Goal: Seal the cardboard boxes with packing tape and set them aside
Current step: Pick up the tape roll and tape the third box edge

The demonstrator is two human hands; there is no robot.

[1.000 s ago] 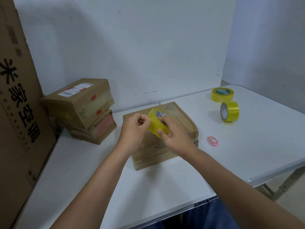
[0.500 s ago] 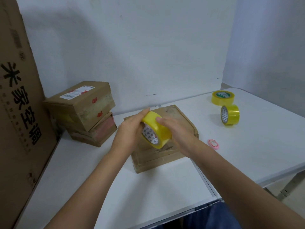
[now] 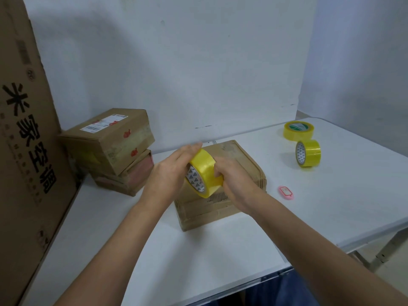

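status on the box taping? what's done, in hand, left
Done: two boxes sit stacked at the table's back left, seemingly set aside; whether they are sealed is unclear. In hand: both hands hold a yellow tape roll over the middle box, left hand flat against its side, right hand gripping its edge. Left: no fresh strip shows on that box, so tape it, then move it aside.

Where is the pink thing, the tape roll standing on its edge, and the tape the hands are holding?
pink tag [image 3: 286, 192], head view, middle of its top face.
standing tape roll [image 3: 311, 153], head view, yellow outer band.
held tape roll [image 3: 204, 168], head view, yellow outer band between the hands.
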